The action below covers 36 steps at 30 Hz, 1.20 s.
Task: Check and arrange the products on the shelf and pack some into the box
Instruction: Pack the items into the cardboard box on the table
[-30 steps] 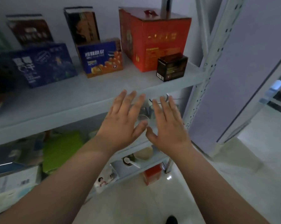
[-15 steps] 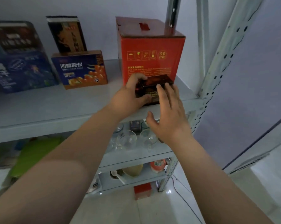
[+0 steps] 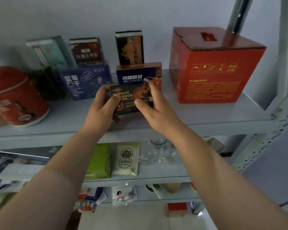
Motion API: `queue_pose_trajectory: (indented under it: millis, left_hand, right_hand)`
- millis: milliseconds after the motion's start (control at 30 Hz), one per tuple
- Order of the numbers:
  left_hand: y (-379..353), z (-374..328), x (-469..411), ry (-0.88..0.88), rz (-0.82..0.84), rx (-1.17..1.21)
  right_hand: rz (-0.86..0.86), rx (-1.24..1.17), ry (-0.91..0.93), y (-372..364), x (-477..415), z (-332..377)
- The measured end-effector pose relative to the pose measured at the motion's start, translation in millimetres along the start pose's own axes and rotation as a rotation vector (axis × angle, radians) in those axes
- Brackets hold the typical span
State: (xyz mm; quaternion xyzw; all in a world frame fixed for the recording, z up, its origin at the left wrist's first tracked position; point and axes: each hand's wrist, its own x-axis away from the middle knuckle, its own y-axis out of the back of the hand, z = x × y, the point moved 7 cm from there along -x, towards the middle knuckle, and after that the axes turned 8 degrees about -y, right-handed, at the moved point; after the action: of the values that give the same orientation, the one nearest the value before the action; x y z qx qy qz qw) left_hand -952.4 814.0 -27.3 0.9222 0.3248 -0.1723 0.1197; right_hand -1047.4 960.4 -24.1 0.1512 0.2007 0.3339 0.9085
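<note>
A small dark box with orange print is held just above the top shelf, its printed face turned toward me. My left hand grips its left end, thumb on the front. My right hand grips its right end, thumb on the front and fingers behind. A large red carton stands on the shelf to the right. Behind the held box stands a blue and orange box, with a dark upright box behind that.
Left on the top shelf stand a blue box, a red tin and more upright boxes. The lower shelf carries a green pack, a pale pouch and clear glasses. A grey upright post is on the right.
Both hands rose from below the shelf, took the small dark box in front of the red carton, and moved it left and turned its face toward me.
</note>
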Motion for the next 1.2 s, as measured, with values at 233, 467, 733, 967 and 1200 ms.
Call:
queue_pose_trajectory:
  millis: [233, 467, 733, 967, 1200]
  left_hand:
    - [59, 30, -23, 0.189, 0.061, 0.110]
    - [62, 45, -36, 0.250, 0.115, 0.191]
    - [66, 54, -38, 0.286, 0.062, 0.134]
    - [68, 47, -36, 0.207, 0.063, 0.152]
    - [70, 49, -34, 0.175, 0.024, 0.209]
  right_hand:
    - [0.075, -0.511, -0.363, -71, -50, -6]
    - [-0.110, -0.560, -0.413, -69, -52, -13]
    - [-0.138, -0.547, -0.391, -69, -49, -8]
    - [-0.026, -0.691, -0.403, -71, -49, -10]
    - [-0.030, -0.659, -0.359, -71, -48, -13]
